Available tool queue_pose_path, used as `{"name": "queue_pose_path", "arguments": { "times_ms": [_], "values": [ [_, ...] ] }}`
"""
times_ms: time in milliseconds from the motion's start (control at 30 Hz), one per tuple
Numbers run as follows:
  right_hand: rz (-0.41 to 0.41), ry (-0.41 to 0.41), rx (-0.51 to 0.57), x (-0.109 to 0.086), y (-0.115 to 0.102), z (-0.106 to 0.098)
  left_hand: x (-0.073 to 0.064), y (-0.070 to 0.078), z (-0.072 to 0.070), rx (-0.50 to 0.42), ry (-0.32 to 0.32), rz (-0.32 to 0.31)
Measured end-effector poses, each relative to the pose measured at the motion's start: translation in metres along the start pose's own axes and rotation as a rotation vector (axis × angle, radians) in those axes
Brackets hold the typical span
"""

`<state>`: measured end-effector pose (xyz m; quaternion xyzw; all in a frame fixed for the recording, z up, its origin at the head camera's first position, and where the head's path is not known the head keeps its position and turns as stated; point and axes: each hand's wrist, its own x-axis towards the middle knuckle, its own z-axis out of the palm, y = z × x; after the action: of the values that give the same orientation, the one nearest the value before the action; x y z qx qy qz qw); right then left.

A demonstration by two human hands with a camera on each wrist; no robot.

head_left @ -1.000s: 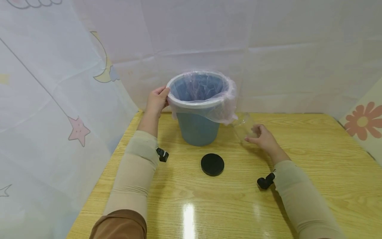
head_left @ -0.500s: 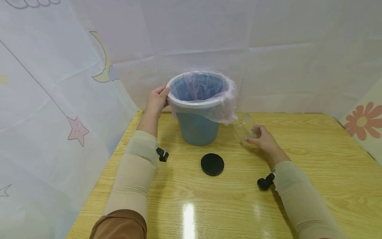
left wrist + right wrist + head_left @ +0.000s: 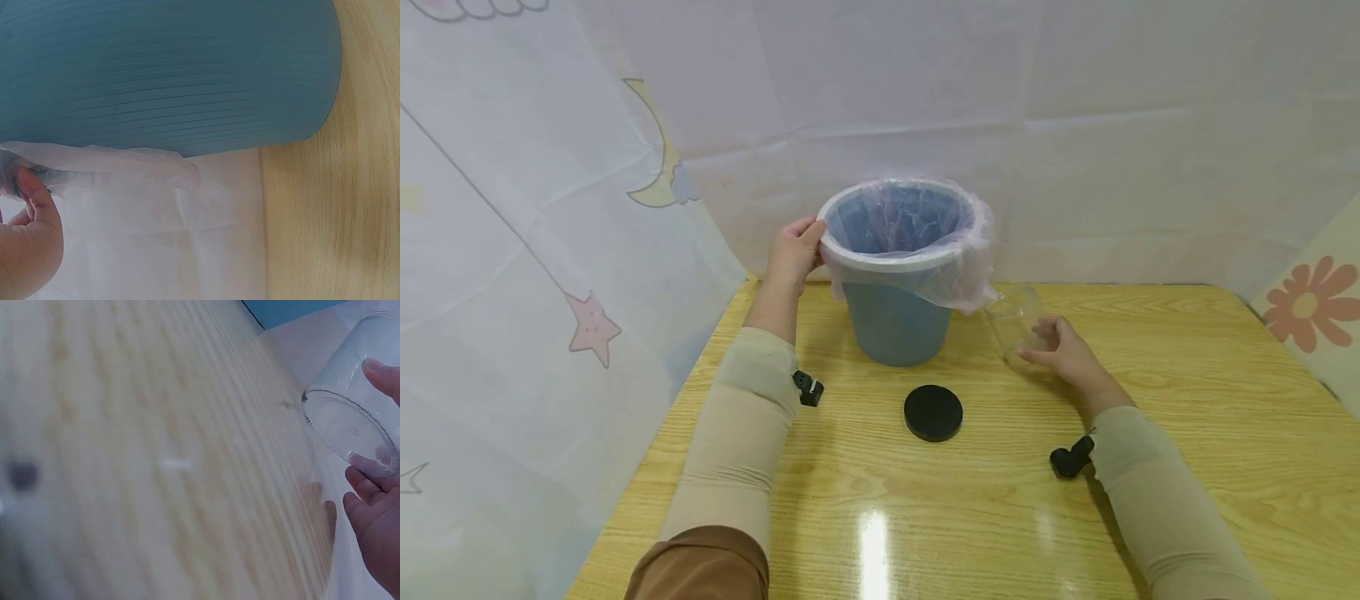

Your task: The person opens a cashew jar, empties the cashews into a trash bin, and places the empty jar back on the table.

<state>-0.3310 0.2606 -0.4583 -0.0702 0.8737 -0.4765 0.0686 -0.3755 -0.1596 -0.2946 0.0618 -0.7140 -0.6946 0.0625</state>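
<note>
A blue bin (image 3: 897, 325) with a white rim stands upright at the back of the table, lined with a thin pink plastic bag (image 3: 951, 279) folded over the rim. My left hand (image 3: 793, 252) grips the rim and bag at the bin's left side; in the left wrist view its thumb (image 3: 34, 187) presses on the bag. To the right of the bin, my right hand (image 3: 1067, 354) holds a clear jar (image 3: 1013, 321), tilted. The right wrist view shows thumb and fingers around the jar (image 3: 350, 419), its base towards the camera. A flat black round lid (image 3: 933, 412) lies in front of the bin.
The wooden table (image 3: 970, 517) carries the bin and lid. Behind it hangs a pale cloth backdrop (image 3: 1120, 167), close to the bin's back, with more printed cloth at the left side.
The jar and right hand have shifted very slightly to the right, and the jar's tilt may differ a little. The left hand, bin and lid stay in place.
</note>
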Motion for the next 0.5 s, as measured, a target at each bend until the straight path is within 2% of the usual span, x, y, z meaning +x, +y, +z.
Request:
{"name": "queue_pose_path", "arguments": {
  "times_ms": [333, 500],
  "values": [
    [-0.047, -0.007, -0.029, -0.0031, 0.0067, -0.0013, 0.0003, 0.0015, 0.0009, 0.009, -0.007, -0.012],
    [-0.028, 0.001, -0.063, -0.0038, 0.0088, -0.0011, 0.0014, 0.0013, 0.0009, 0.008, -0.014, -0.005]
  ]
}}
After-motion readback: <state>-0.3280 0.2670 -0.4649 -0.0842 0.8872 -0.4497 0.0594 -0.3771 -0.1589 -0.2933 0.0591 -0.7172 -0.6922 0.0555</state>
